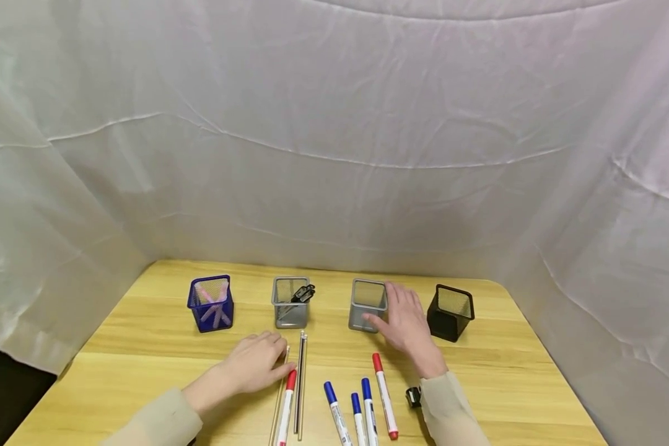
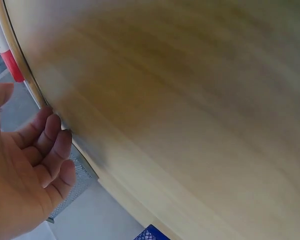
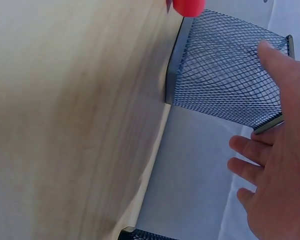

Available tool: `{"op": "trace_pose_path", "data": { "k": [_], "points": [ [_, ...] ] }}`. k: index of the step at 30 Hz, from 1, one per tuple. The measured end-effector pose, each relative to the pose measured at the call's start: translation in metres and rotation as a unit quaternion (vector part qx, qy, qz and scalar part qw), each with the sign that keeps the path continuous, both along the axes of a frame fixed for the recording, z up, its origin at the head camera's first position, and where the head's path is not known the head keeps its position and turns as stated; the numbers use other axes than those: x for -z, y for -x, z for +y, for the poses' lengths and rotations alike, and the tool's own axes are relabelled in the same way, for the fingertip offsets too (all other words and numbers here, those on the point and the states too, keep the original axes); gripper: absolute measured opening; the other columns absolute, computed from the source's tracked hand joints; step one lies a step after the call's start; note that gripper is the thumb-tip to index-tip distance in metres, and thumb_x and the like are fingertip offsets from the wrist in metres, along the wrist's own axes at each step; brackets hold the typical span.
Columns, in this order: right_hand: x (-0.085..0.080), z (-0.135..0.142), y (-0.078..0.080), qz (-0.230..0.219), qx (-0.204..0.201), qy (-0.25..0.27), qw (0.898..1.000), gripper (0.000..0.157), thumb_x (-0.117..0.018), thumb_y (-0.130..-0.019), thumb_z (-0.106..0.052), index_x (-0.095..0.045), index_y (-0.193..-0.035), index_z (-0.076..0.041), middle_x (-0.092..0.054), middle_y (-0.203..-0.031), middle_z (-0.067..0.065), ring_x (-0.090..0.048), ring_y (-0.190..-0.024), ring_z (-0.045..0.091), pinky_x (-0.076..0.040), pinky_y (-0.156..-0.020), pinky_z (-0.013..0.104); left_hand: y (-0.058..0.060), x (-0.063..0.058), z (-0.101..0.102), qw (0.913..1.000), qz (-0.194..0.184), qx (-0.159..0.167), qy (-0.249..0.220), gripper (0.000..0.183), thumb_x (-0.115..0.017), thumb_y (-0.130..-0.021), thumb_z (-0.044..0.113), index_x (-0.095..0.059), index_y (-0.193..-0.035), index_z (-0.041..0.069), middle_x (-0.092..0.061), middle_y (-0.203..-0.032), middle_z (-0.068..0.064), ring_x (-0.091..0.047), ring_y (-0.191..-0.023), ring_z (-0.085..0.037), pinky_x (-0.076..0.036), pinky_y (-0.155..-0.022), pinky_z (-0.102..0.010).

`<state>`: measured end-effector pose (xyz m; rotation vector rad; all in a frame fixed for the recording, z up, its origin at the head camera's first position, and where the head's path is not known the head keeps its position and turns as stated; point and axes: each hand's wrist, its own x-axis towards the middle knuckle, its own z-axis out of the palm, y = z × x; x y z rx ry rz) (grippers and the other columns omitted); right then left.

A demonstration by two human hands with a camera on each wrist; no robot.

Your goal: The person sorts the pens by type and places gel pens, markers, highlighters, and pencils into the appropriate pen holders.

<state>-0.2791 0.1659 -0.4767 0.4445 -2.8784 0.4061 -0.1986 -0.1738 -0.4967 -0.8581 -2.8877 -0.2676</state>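
My right hand (image 1: 406, 319) is at the right side of a grey mesh pen holder (image 1: 367, 313). In the right wrist view the thumb lies across the mesh face and the other fingers spread past the rim, loosely bent. My left hand (image 1: 254, 362) rests low over the table, fingers loosely curled, beside several long thin pencils (image 1: 301, 384). Its fingertips come right to the nearest pencil. A red-capped marker (image 1: 287, 396) lies by its thumb, across the pencils in the head view.
A blue mesh holder (image 1: 210, 314) contains pink strips; a second grey holder (image 1: 291, 316) has black clips or clippers (image 1: 303, 293). Farther right stands a black holder (image 1: 450, 322). Blue-capped markers (image 1: 336, 409), another red marker (image 1: 384, 396) and a small black object (image 1: 413, 397) lie in front.
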Motion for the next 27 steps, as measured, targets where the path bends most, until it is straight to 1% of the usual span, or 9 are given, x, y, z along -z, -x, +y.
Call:
{"op": "trace_pose_path", "data": {
  "k": [4,10,16,21,27],
  "points": [
    [-0.0022,0.0002,0.0011,0.004,0.0,-0.01,1.0,0.098,-0.064,-0.096,-0.061,-0.028,-0.16,0.004,-0.035,-0.161,0.029,-0.033,-0.15,0.046,-0.018,-0.127,0.06,0.0009,-0.0023,0.0022,1.0,0.0,-0.006,0.005,0.036,-0.062,-0.1,0.052,-0.054,-0.082,0.022,-0.047,-0.078,0.011,-0.047,-0.075,-0.009,-0.047,-0.067,-0.031],
    [-0.0021,0.0008,0.0031,0.005,-0.009,-0.01,1.0,0.099,-0.062,-0.098,-0.062,-0.024,-0.162,0.004,-0.028,-0.166,0.025,-0.027,-0.153,0.044,-0.016,-0.128,0.056,0.001,-0.0051,0.0057,0.9997,-0.011,-0.02,0.012,0.036,-0.066,-0.099,0.047,-0.053,-0.079,0.021,-0.048,-0.076,0.008,-0.047,-0.074,-0.011,-0.048,-0.067,-0.033],
    [-0.0006,0.0012,0.0011,0.012,-0.015,-0.009,1.0,0.101,-0.065,-0.097,-0.059,-0.022,-0.162,0.005,-0.024,-0.168,0.025,-0.026,-0.153,0.045,-0.019,-0.127,0.058,0.0008,-0.0018,0.0081,0.9988,-0.031,-0.028,0.027,0.033,-0.07,-0.097,0.044,-0.054,-0.081,0.02,-0.049,-0.077,0.007,-0.047,-0.073,-0.012,-0.049,-0.067,-0.034],
    [0.0002,0.0004,-0.0002,0.008,-0.017,-0.006,1.0,0.101,-0.066,-0.097,-0.058,-0.021,-0.162,0.005,-0.023,-0.168,0.025,-0.026,-0.153,0.046,-0.018,-0.127,0.057,0.0002,0.0015,0.0078,0.9983,-0.045,-0.035,0.016,0.029,-0.072,-0.096,0.038,-0.054,-0.082,0.019,-0.048,-0.076,0.007,-0.048,-0.072,-0.012,-0.049,-0.062,-0.032],
    [0.0004,0.0015,-0.0003,0.004,-0.013,-0.004,1.0,0.101,-0.063,-0.097,-0.06,-0.02,-0.163,0.004,-0.022,-0.169,0.023,-0.024,-0.155,0.044,-0.017,-0.128,0.056,0.0011,0.0009,0.0072,0.9982,-0.05,-0.032,-0.008,0.024,-0.072,-0.094,0.025,-0.053,-0.082,0.017,-0.05,-0.075,0.005,-0.054,-0.072,-0.014,-0.053,-0.062,-0.034]
  ]
}}
